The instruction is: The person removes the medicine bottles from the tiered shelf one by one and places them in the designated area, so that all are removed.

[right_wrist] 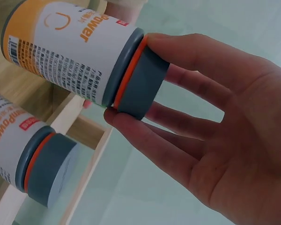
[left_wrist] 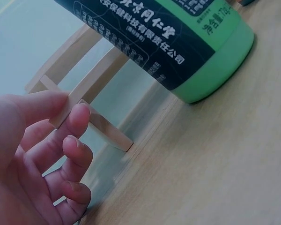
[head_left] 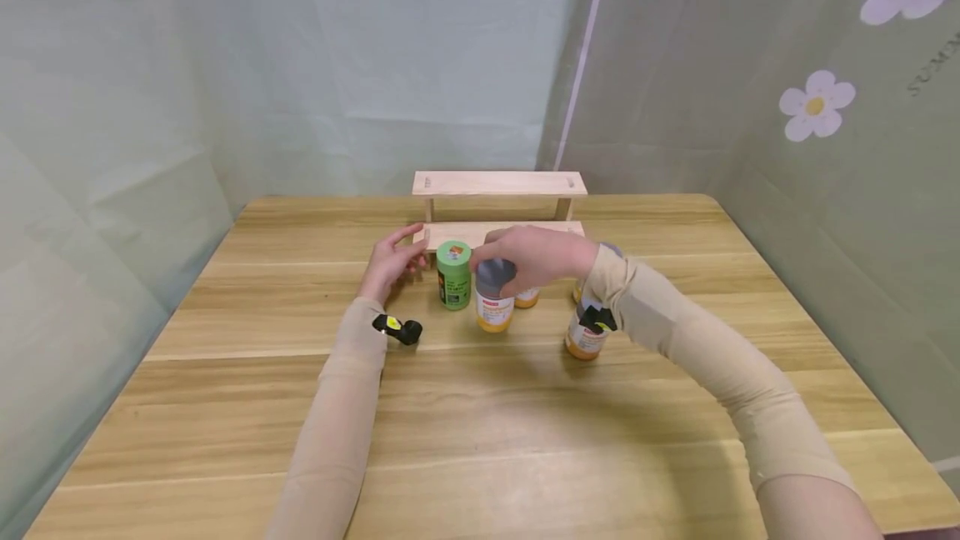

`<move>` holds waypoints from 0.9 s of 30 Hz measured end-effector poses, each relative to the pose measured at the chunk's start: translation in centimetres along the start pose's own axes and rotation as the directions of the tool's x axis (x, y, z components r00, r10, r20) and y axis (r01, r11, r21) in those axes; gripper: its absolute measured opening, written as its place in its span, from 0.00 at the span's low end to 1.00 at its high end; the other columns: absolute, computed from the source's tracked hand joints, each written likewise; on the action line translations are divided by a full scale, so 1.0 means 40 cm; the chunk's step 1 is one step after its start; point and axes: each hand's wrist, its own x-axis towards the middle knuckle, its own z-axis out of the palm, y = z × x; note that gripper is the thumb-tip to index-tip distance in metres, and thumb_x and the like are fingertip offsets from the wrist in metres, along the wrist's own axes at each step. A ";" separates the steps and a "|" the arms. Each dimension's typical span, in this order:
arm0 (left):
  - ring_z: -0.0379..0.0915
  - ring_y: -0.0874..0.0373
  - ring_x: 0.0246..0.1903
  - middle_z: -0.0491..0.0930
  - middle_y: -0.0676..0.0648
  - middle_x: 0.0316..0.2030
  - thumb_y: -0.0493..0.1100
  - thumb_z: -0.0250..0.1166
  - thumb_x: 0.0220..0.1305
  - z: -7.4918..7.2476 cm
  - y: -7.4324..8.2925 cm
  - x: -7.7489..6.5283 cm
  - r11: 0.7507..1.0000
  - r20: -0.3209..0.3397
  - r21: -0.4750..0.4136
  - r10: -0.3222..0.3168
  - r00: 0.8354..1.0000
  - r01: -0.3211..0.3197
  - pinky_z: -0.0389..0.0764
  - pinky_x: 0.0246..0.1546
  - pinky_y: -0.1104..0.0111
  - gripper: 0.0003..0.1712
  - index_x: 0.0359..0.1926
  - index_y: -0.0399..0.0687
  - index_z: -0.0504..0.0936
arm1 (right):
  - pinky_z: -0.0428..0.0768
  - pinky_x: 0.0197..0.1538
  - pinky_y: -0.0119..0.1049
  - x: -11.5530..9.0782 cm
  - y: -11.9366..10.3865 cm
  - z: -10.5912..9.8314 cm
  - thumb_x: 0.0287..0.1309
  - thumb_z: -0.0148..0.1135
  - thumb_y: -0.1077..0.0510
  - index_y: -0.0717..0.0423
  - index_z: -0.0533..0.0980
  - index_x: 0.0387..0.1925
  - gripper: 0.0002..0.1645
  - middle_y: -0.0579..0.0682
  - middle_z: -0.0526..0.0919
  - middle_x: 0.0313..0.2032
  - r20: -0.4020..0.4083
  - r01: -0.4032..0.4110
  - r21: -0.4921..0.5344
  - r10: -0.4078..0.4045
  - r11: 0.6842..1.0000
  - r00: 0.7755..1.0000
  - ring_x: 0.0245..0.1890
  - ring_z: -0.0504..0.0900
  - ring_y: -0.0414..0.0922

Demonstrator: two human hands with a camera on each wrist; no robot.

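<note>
My left hand (head_left: 392, 263) pinches the left end of the lower shelf of a two-tier wooden rack (head_left: 498, 183); in the left wrist view, thumb and forefinger hold its end (left_wrist: 103, 70). Just right of that hand, a green bottle (head_left: 453, 283) with a dark label stands in front of the rack. My right hand (head_left: 536, 252) grips, from above, the grey lid (right_wrist: 143, 79) of a white-and-orange supplement bottle (head_left: 495, 312), beside the green one. The bottle is upright in the head view. Behind it, partly covered by the right hand, stands a matching bottle (head_left: 527, 298).
Another matching bottle (head_left: 583, 340) stands on the table (head_left: 480, 440) under the right wrist. One more grey-lidded bottle (head_left: 611, 248) is mostly hidden behind the right forearm. Pale curtains (head_left: 450, 65) hang behind and beside the table.
</note>
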 end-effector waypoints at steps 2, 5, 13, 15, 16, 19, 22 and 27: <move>0.73 0.65 0.22 0.79 0.55 0.21 0.46 0.63 0.66 0.000 0.012 -0.008 1.000 0.001 -0.001 -0.011 1.000 0.011 0.74 0.25 0.76 0.30 0.68 0.57 0.68 | 0.79 0.55 0.42 -0.001 -0.008 0.004 0.53 0.70 0.58 0.51 0.75 0.55 0.27 0.53 0.78 0.49 0.010 0.009 -0.008 -0.009 1.000 1.000 0.51 0.80 0.48; 0.74 0.63 0.22 0.80 0.54 0.21 0.43 0.62 0.67 0.002 0.029 -0.022 1.000 0.011 -0.002 -0.021 1.000 0.021 0.75 0.26 0.75 0.30 0.69 0.54 0.67 | 0.79 0.55 0.42 -0.004 -0.020 0.012 0.54 0.70 0.58 0.51 0.75 0.55 0.26 0.52 0.78 0.51 0.033 0.013 -0.008 -0.013 1.000 0.999 0.51 0.80 0.48; 0.74 0.63 0.22 0.80 0.53 0.21 0.43 0.61 0.68 0.004 0.043 -0.041 1.000 0.025 0.017 -0.016 1.000 0.016 0.75 0.27 0.74 0.30 0.70 0.53 0.66 | 0.80 0.53 0.42 -0.011 -0.041 0.025 0.53 0.70 0.57 0.50 0.74 0.56 0.27 0.52 0.78 0.51 0.049 0.022 -0.034 -0.021 0.999 0.999 0.51 0.80 0.48; 0.74 0.63 0.22 0.80 0.54 0.21 0.44 0.61 0.68 0.004 0.042 -0.040 1.000 0.028 0.019 -0.017 0.999 0.016 0.74 0.27 0.74 0.31 0.70 0.53 0.66 | 0.80 0.52 0.42 -0.013 -0.044 0.028 0.53 0.70 0.57 0.50 0.74 0.56 0.27 0.53 0.78 0.51 0.057 0.035 -0.037 -0.033 0.999 0.998 0.51 0.80 0.48; 0.74 0.63 0.22 0.80 0.54 0.21 0.44 0.61 0.68 0.004 0.043 -0.040 1.000 0.029 0.020 -0.016 0.999 0.015 0.74 0.27 0.74 0.31 0.70 0.53 0.66 | 0.80 0.52 0.42 -0.015 -0.046 0.030 0.54 0.70 0.57 0.50 0.74 0.57 0.28 0.53 0.77 0.52 0.061 0.038 -0.034 -0.036 0.999 0.997 0.51 0.80 0.48; 0.74 0.63 0.22 0.80 0.54 0.21 0.44 0.61 0.67 0.004 0.043 -0.040 1.000 0.033 0.017 -0.016 0.999 0.016 0.74 0.26 0.74 0.31 0.70 0.53 0.66 | 0.80 0.52 0.42 -0.019 -0.049 0.037 0.54 0.70 0.57 0.50 0.73 0.57 0.28 0.53 0.77 0.52 0.065 0.042 -0.027 -0.040 0.999 0.997 0.52 0.80 0.48; 0.73 0.63 0.21 0.80 0.53 0.21 0.43 0.62 0.67 0.003 0.038 -0.034 1.000 0.033 0.003 -0.014 0.999 0.014 0.74 0.25 0.75 0.31 0.70 0.53 0.66 | 0.80 0.52 0.42 -0.020 -0.052 0.045 0.54 0.70 0.57 0.51 0.73 0.57 0.28 0.53 0.77 0.53 0.066 0.031 -0.028 -0.029 0.999 0.997 0.51 0.80 0.48; 0.72 0.65 0.20 0.81 0.52 0.22 0.46 0.63 0.66 -0.004 0.007 -0.007 1.000 0.023 -0.004 -0.008 1.000 0.008 0.71 0.22 0.75 0.31 0.69 0.57 0.67 | 0.81 0.51 0.42 -0.019 -0.059 0.059 0.53 0.71 0.58 0.51 0.73 0.56 0.28 0.54 0.77 0.53 0.070 0.028 -0.025 -0.026 0.999 0.997 0.49 0.81 0.48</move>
